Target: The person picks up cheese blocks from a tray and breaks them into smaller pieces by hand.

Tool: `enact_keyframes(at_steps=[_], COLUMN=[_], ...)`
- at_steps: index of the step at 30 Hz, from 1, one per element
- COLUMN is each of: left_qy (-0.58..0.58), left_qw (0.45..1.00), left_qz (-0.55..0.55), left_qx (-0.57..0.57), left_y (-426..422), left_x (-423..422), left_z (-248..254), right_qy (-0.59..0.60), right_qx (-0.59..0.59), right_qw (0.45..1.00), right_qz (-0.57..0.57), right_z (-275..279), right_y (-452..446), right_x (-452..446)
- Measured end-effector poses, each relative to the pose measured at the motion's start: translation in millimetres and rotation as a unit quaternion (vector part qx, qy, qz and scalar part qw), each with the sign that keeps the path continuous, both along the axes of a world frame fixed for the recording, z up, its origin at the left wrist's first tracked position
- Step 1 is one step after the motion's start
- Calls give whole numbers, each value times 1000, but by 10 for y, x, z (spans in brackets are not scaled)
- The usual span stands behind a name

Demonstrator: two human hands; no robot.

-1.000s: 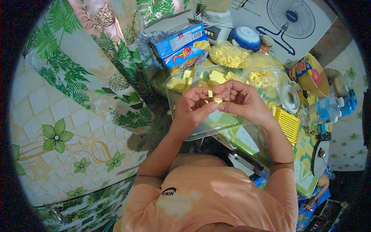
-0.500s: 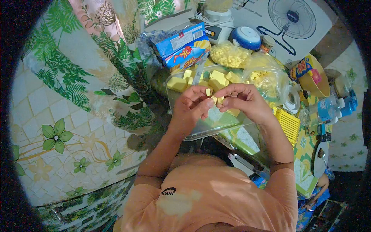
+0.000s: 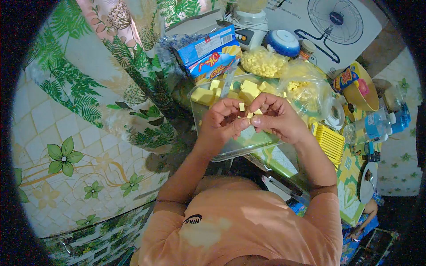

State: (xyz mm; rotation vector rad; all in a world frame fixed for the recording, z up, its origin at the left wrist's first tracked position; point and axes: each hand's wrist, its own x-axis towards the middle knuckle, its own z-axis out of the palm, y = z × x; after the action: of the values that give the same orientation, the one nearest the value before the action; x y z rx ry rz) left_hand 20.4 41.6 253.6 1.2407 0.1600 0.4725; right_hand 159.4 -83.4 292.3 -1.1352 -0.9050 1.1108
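I am logging the left hand (image 3: 219,124) and the right hand (image 3: 282,120) each pinching small yellow pieces (image 3: 242,107) at dial centre, bagged pieces (image 3: 264,62) toward one o'clock seemingly counting as done, large yellow blocks (image 3: 203,96) between ten and twelve apparently remaining whole.

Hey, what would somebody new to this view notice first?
Probably the left hand and right hand at the centre, holding small yellow pieces over a clear tray. Next, likely the bright blue box beyond the tray, and the big printed fan at upper right.
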Motion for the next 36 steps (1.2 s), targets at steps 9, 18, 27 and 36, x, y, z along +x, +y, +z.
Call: enact_keyframes(at_steps=[9,18,27,36], left_qy=[15,33,37,39], left_qw=[1000,998,993,990], left_qz=[14,57,110,129], left_qx=[11,-2,4,32], left_y=[-2,-21,21,-36], left_x=[9,11,-21,-40], left_z=[38,67,-42,-13], right_qy=[124,246,273,231], right_qx=[-9,-21,-35,-37], right_qw=[992,969,961,972], right_qz=[32,16,-9,-11], right_z=[-24,-149,-131,-159], right_y=[28,68,100,98], right_x=[2,59,65,34])
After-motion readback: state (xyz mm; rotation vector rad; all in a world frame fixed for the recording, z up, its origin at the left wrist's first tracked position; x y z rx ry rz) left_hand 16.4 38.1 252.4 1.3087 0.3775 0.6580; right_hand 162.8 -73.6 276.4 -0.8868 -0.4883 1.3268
